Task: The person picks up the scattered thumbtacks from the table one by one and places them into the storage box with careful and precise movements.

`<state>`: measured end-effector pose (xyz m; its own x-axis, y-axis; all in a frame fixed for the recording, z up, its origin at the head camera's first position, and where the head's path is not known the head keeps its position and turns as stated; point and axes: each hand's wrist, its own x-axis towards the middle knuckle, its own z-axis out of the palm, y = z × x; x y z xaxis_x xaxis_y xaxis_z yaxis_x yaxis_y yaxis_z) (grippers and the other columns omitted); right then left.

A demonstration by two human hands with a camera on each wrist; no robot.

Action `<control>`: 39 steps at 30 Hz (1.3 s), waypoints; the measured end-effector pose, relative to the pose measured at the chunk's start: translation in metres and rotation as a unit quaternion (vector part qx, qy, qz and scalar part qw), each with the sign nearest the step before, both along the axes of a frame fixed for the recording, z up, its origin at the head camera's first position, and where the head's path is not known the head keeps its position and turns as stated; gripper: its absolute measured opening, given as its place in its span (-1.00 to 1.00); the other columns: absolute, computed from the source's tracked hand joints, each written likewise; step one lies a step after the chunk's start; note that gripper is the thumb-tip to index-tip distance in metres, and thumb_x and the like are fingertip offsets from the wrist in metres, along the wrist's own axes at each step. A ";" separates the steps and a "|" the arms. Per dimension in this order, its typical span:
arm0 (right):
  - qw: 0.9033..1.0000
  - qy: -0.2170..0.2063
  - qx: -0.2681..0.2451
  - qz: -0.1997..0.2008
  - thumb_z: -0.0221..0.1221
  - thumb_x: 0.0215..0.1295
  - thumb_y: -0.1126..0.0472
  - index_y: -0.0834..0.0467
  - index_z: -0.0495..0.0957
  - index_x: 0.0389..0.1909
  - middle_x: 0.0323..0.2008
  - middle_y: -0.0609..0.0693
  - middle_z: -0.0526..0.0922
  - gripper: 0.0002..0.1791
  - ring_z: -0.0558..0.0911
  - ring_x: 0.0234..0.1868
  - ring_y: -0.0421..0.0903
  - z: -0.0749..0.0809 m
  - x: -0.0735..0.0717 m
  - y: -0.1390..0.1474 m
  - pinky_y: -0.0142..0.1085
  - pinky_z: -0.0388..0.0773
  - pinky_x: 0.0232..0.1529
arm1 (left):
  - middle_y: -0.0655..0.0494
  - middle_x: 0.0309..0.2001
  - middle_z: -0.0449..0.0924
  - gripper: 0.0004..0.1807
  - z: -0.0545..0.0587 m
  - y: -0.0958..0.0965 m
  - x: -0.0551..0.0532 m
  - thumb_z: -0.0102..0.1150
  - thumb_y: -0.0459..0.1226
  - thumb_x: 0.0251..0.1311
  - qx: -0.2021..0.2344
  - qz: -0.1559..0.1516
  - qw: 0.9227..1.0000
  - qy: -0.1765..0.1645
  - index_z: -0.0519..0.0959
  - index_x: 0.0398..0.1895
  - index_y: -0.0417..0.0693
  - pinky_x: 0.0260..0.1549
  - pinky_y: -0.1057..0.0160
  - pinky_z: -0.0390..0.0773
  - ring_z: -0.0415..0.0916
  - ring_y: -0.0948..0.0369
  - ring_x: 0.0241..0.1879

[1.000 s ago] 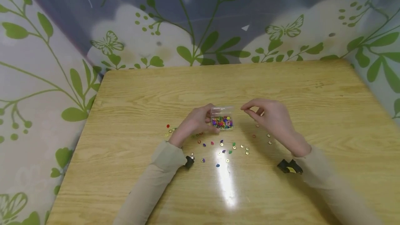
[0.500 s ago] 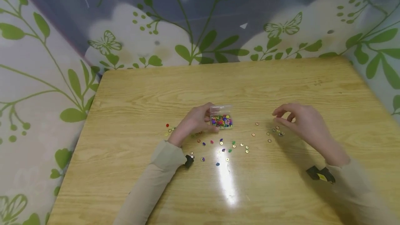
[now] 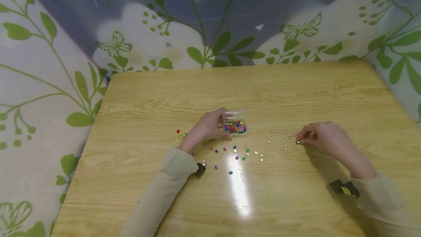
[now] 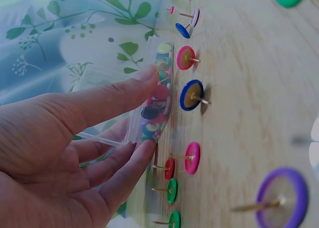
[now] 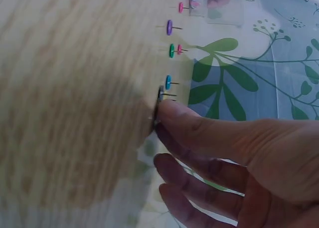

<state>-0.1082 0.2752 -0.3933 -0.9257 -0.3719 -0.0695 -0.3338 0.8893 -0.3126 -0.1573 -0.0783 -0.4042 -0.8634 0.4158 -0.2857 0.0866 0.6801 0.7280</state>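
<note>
My left hand [image 3: 208, 126] holds a small clear plastic box [image 3: 235, 114] by its left side, thumb in front and fingers behind. Its hinged lid stands up, and colourful thumbtacks [image 3: 235, 128] fill the bottom part. In the left wrist view the thumb [image 4: 119, 98] lies along the box wall, with fingertips underneath. Over to the right, my right hand [image 3: 325, 140] pinches a dark thumbtack [image 3: 297, 142] at the table surface between thumb and index finger. The right wrist view shows this tack's edge [image 5: 159, 111] partly hidden by the thumb; the other fingers are loosely bent.
Loose thumbtacks, mostly points up, lie scattered on the wooden table [image 3: 158, 98], such as a blue one [image 4: 192, 95] and a purple one [image 4: 283, 198]. Several more [image 3: 285, 149] lie left of the right hand. A patterned curtain [image 3: 223, 21] borders the table's back.
My right hand has moved away from the box to the right and down onto the table, where it now pinches a thumbtack. The left hand and box have stayed in place.
</note>
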 end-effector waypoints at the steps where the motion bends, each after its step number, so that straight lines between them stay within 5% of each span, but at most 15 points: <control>1: 1.000 -0.001 -0.002 -0.005 0.45 0.16 0.20 -0.07 0.75 -0.38 -0.43 -0.15 0.76 -0.91 0.66 -0.45 -0.17 -0.001 0.000 0.000 -0.15 0.55 -0.47 | -0.01 0.15 0.57 -0.22 0.000 0.000 0.000 0.57 -0.21 0.00 0.001 0.000 1.000 -0.001 0.43 0.34 0.03 0.15 0.09 0.56 0.53 0.07 0.11; 8: 0.999 0.002 -0.016 -0.028 0.42 0.21 0.18 -0.06 0.72 -0.40 -0.38 -0.08 0.78 -0.93 0.72 -0.39 -0.07 -0.002 -0.003 0.002 -0.09 0.61 -0.42 | 0.00 0.13 0.57 -0.22 -0.001 0.000 -0.001 0.58 -0.22 0.00 0.001 0.002 1.000 0.002 0.43 0.33 0.03 0.14 0.09 0.57 0.53 0.08 0.10; 13: 0.998 0.049 -0.040 -0.029 0.38 0.27 0.20 0.06 0.65 -0.34 -0.37 0.06 0.78 -0.92 0.75 -0.37 0.06 0.002 -0.006 -0.003 -0.06 0.61 -0.47 | 0.03 0.11 0.57 -0.28 -0.001 0.000 -0.002 0.58 -0.22 -0.01 0.005 0.003 1.000 0.001 0.46 0.27 0.05 0.12 0.11 0.57 0.53 0.10 0.07; 19: 0.992 0.106 -0.063 -0.003 0.40 0.25 0.18 0.09 0.67 -0.24 -0.40 -0.03 0.77 -0.87 0.72 -0.45 -0.05 0.007 -0.011 -0.026 -0.19 0.53 -0.52 | 0.05 0.09 0.57 -0.28 -0.001 0.000 -0.002 0.58 -0.21 -0.01 0.004 0.002 1.000 0.001 0.47 0.26 0.06 0.10 0.12 0.57 0.52 0.12 0.04; 26: 0.990 0.105 -0.087 0.027 0.38 0.28 0.15 0.02 0.73 -0.30 -0.42 -0.12 0.75 -0.96 0.63 -0.50 -0.22 0.011 -0.020 -0.065 -0.30 0.45 -0.49 | 0.01 0.14 0.58 -0.24 -0.001 0.000 -0.001 0.58 -0.22 -0.01 0.009 0.004 1.000 -0.006 0.45 0.31 0.03 0.15 0.10 0.56 0.53 0.09 0.10; 39: 0.980 0.138 -0.121 0.075 0.36 0.27 0.29 0.08 0.75 -0.21 -0.28 -0.03 0.79 -0.90 0.67 -0.51 -0.19 0.005 -0.029 -0.108 -0.30 0.56 -0.51 | 0.02 0.12 0.59 -0.26 -0.002 0.000 -0.002 0.59 -0.22 -0.01 0.006 0.003 1.000 -0.002 0.46 0.28 0.04 0.13 0.10 0.57 0.54 0.09 0.09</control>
